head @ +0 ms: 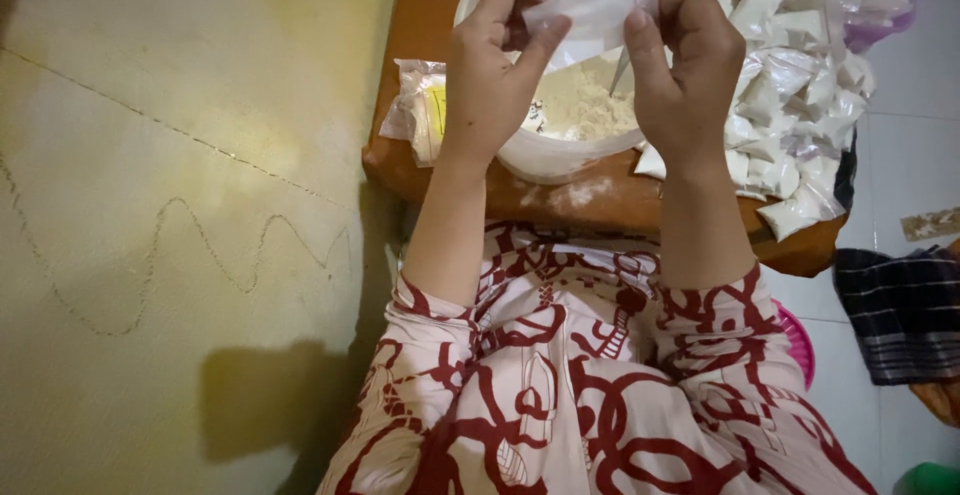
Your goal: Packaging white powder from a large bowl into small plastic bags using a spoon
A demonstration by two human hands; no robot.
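Note:
My left hand (497, 65) and my right hand (683, 65) both pinch a small clear plastic bag (597, 3) by its two sides, held above a white bowl (545, 158). The bowl holds pale powder (580, 105), and a thin utensil handle (620, 70) sticks out of it. The bowl rests on a brown wooden board (600, 200) in front of my lap.
A heap of several small filled white packets (800, 65) lies on the board's right side. A bundle of clear bags (420, 105) sits left of the bowl. A yellowish wall (170, 205) stands at left, a dark striped cloth (900, 305) lies on white tiles at right.

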